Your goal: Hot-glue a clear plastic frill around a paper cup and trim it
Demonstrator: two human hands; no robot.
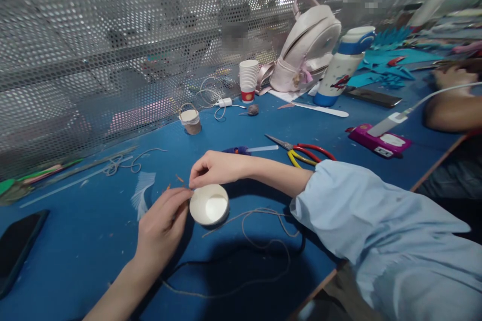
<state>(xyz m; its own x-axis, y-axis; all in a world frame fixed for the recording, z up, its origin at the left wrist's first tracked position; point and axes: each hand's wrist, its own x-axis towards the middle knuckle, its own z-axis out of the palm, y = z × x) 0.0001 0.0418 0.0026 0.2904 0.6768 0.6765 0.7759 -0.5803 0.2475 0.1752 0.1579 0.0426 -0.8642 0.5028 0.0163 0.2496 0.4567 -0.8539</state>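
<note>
A short white paper cup sits on the blue table with its open top toward me. My left hand is closed at the cup's left edge, thumb and fingertips pinching at its rim. From above, my right hand reaches the same spot, its fingers curled together against the far left rim; whatever lies between them is too small to make out. A thin grey string trails in loops on the table to the right and in front of the cup. Left of the cup lies a piece of fringed white material.
Behind my right arm are pliers, a glue gun and a small string-handled bucket. Stacked paper cups, a backpack and a water bottle stand farther back. A phone lies left; a co-worker's arm rests right.
</note>
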